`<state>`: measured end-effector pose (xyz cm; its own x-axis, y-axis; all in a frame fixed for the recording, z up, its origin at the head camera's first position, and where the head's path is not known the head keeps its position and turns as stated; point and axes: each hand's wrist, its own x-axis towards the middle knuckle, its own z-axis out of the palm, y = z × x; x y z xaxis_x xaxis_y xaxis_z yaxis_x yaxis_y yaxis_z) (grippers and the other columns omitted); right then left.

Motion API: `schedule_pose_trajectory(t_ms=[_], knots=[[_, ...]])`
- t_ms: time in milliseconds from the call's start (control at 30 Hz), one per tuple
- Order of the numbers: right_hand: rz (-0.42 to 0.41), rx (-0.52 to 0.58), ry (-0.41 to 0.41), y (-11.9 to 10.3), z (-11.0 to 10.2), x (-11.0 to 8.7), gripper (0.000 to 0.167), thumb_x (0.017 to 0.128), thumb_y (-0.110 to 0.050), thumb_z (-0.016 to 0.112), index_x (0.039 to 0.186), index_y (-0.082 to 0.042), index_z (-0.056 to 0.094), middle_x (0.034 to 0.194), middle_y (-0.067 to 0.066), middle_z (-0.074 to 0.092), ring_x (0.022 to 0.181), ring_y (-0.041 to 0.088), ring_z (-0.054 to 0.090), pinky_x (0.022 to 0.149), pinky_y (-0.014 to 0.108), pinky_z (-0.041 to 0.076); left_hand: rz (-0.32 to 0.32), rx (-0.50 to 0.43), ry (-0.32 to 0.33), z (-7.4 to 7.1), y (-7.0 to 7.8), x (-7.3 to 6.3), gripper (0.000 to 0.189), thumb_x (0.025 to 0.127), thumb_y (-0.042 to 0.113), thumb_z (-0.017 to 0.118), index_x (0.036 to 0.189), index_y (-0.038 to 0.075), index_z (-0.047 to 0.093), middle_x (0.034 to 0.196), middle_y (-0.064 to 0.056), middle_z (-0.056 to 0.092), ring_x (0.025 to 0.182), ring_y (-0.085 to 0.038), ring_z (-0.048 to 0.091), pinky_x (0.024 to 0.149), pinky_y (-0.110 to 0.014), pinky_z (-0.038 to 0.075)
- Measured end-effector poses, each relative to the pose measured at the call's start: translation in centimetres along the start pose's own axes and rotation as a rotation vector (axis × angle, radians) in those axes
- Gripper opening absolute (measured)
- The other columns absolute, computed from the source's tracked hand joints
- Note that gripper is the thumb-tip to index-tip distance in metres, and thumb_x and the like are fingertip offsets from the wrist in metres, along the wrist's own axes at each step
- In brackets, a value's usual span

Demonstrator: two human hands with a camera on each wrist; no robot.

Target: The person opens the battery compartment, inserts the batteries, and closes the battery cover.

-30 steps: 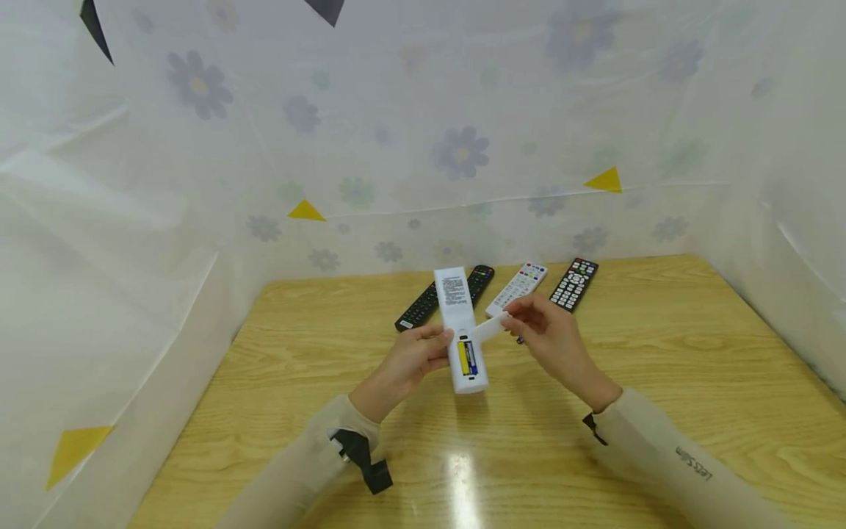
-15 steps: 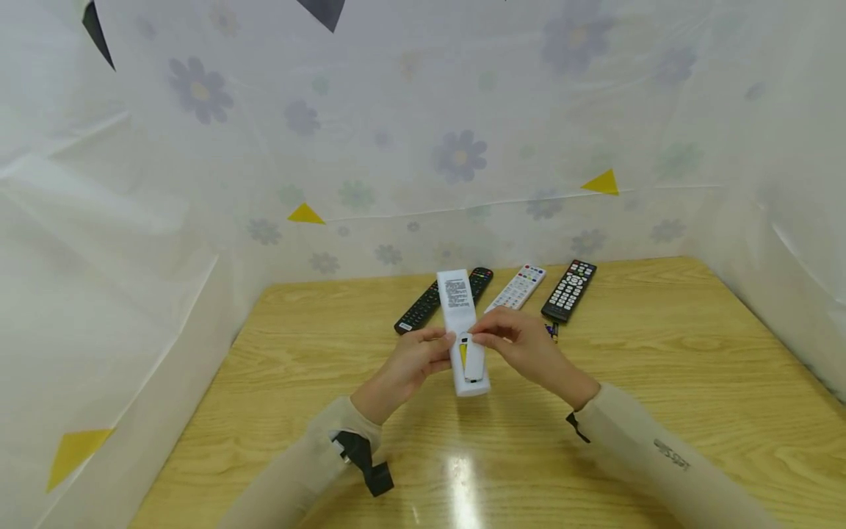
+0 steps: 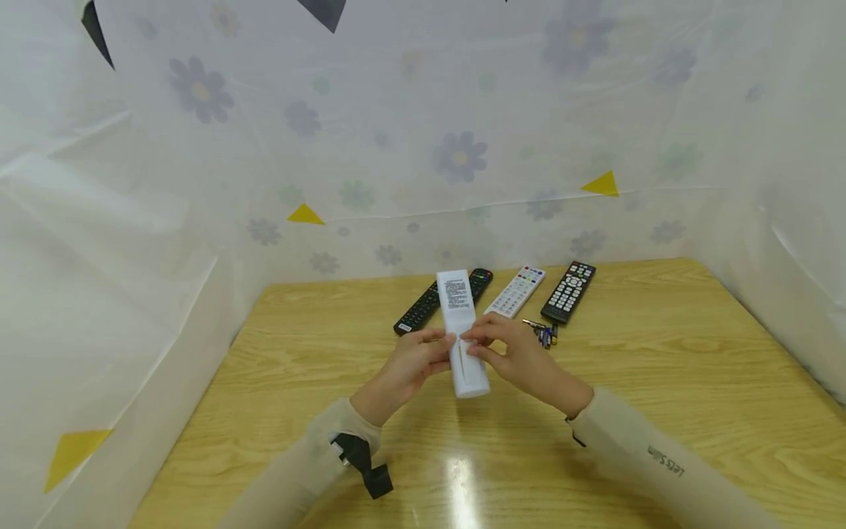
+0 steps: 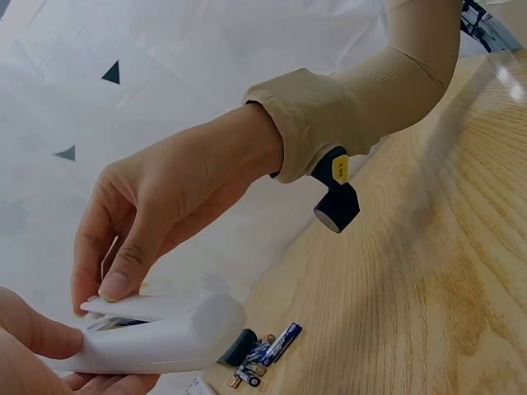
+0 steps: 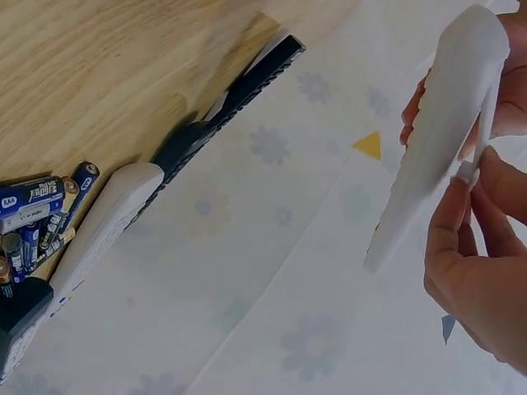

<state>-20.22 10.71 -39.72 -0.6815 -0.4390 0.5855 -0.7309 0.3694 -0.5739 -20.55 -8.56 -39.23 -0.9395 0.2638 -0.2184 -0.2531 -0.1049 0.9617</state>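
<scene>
My left hand grips a white remote control along its side, back face up, above the table. Between thumb and fingers my right hand pinches the upper end of its white battery cover. The cover lies over the battery compartment with its lower end at the remote's end, while the pinched end stands raised, leaving a wedge-shaped gap in the left wrist view. A thin slit of the compartment shows beside it from above. The right wrist view has the cover tilted off the remote's back.
Behind the hands lie a black remote, a white remote and a black remote with white buttons. Several loose batteries are heaped near the last one. A flower-patterned sheet stands along the table's back edge.
My right hand has brought the battery cover from the right onto the remote's back, covering the batteries that showed in the compartment. The left hand has kept its hold on the remote.
</scene>
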Motion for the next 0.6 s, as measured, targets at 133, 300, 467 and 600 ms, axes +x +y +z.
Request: schedule_pose_trajectory(t_ms=[133, 300, 467, 600], knots=[[0.007, -0.018, 0.015, -0.2, 0.38, -0.08, 0.024, 0.077, 0.006, 0.075, 0.1, -0.001, 0.072, 0.096, 0.007, 0.066, 0.08, 0.017, 0.064, 0.07, 0.028, 0.056, 0.02, -0.005, -0.001, -0.02, -0.15, -0.01, 0.033, 0.098, 0.006, 0.055, 0.125, -0.013, 0.053, 0.111, -0.021, 0.064, 0.09, -0.02, 0.066, 0.087, -0.037, 0.055], [0.022, -0.063, 0.071, -0.42, 0.73, -0.18, 0.026, 0.074, 0.004, 0.079, 0.098, -0.002, 0.071, 0.094, 0.006, 0.065, 0.08, 0.018, 0.062, 0.07, 0.029, 0.055, 0.029, -0.006, 0.004, 0.04, -0.24, 0.02, 0.032, 0.098, 0.005, 0.054, 0.124, -0.013, 0.054, 0.108, -0.019, 0.064, 0.088, -0.019, 0.066, 0.086, -0.037, 0.055], [0.186, -0.075, 0.091, -0.74, 0.84, -0.31, 0.04, 0.075, -0.002, 0.081, 0.108, 0.006, 0.061, 0.096, 0.015, 0.063, 0.084, 0.025, 0.063, 0.074, 0.034, 0.056, 0.047, -0.004, 0.016, 0.09, -0.48, 0.11, 0.033, 0.098, 0.005, 0.055, 0.124, -0.014, 0.053, 0.111, -0.023, 0.063, 0.089, -0.02, 0.065, 0.087, -0.038, 0.055], [0.412, 0.023, 0.004, -0.72, 0.55, -0.07, 0.043, 0.081, -0.007, 0.078, 0.114, 0.012, 0.059, 0.097, 0.019, 0.067, 0.083, 0.027, 0.067, 0.072, 0.032, 0.058, 0.055, -0.005, 0.027, 0.13, -0.71, 0.16, 0.033, 0.097, 0.005, 0.056, 0.124, -0.014, 0.053, 0.109, -0.021, 0.063, 0.087, -0.019, 0.064, 0.087, -0.038, 0.055]])
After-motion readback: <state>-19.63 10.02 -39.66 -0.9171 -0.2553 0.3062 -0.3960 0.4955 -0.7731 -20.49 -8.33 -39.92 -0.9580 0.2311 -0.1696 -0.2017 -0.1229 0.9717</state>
